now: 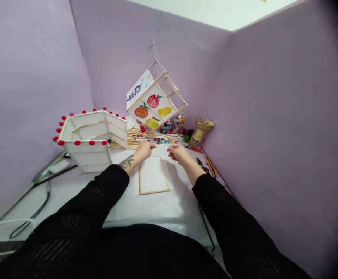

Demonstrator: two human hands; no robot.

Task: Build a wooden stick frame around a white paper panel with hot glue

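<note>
1. Above the stick frame's [154, 192] far end, left hand [145, 150] and right hand [178, 152]: each grip pinched closed, contents unclear.
2. Behind, a clear container [177, 124] holds colored balls.
3. The frame lies on the white tabletop [145, 211], between purple walls [273, 116].

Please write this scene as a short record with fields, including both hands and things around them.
Left hand: fingers closed together near the frame's far end; anything held is too small to tell
Right hand: apart from the left, fingers curled; contents unclear
Between the arms: thin stick frame, lying on white material
Left side: white panelled structure with red balls along its edge
Hanging: stick box with painted fruit
Behind: loose sticks
</note>
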